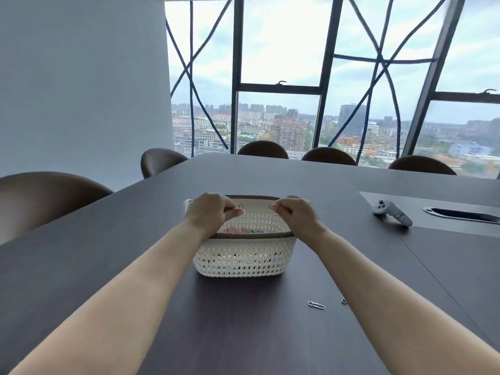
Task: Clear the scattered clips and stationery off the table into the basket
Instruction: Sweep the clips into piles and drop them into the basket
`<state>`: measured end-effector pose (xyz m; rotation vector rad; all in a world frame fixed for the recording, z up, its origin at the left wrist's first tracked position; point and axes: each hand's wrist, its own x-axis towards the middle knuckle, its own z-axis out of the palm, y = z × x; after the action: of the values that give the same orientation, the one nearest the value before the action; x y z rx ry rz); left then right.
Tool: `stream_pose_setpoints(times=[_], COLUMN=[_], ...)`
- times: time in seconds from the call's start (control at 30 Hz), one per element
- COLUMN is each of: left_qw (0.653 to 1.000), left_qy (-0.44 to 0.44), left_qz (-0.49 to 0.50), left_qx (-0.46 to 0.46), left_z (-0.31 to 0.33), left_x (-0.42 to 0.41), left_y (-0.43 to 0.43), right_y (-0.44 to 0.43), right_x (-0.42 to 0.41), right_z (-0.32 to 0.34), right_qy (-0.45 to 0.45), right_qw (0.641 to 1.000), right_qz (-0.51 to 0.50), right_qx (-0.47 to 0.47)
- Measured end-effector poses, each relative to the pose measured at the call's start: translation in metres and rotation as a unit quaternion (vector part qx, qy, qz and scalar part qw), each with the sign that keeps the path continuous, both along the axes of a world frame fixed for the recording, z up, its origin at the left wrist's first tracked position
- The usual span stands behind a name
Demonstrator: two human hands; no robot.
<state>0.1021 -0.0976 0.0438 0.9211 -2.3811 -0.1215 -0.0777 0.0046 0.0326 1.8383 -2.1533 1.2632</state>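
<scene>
A white lattice basket [243, 259] with a brown rim stands on the dark table [108, 239] in front of me. Both hands hover over its opening. My left hand [212, 212] pinches a small wire clip between thumb and fingers. My right hand [293, 212] pinches another thin paper clip at its fingertips. Pink and blue items lie inside the basket, partly hidden by my wrists. A silver paper clip [316, 305] lies on the table near my right forearm. A second small clip [344, 300] peeks out beside that arm.
A grey handheld controller [392, 212] lies to the right, next to a cable slot [461, 214] in the tabletop. Brown chairs [40, 196] surround the table on the left and far side. Large windows stand behind.
</scene>
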Motion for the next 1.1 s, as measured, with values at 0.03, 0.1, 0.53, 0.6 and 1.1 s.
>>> stream_pose_setpoints(times=[0.03,0.1,0.53,0.6,1.1], left_qw=[1.000,0.999,0.992,0.978,0.930], left_qy=[0.011,0.044,0.103,0.113,-0.216], left_qz=[-0.001,-0.002,-0.009,-0.028,-0.284], left_qx=[0.002,0.001,-0.075,-0.173,0.088], left_z=[0.000,-0.002,-0.007,-0.003,-0.079], left_x=[0.000,0.000,0.004,0.004,-0.094], left_y=[0.001,0.001,0.009,0.023,0.109], right_y=[-0.001,-0.001,0.014,0.025,0.180], right_x=[-0.001,-0.002,0.003,0.000,-0.108], right_z=[-0.001,-0.004,-0.007,-0.009,-0.093], right_qy=[0.007,0.010,-0.026,-0.011,-0.017], right_qw=[1.000,1.000,0.999,0.999,0.968], right_qz=[0.004,0.007,0.020,0.030,-0.116], right_qx=[0.006,0.003,-0.014,-0.020,0.223])
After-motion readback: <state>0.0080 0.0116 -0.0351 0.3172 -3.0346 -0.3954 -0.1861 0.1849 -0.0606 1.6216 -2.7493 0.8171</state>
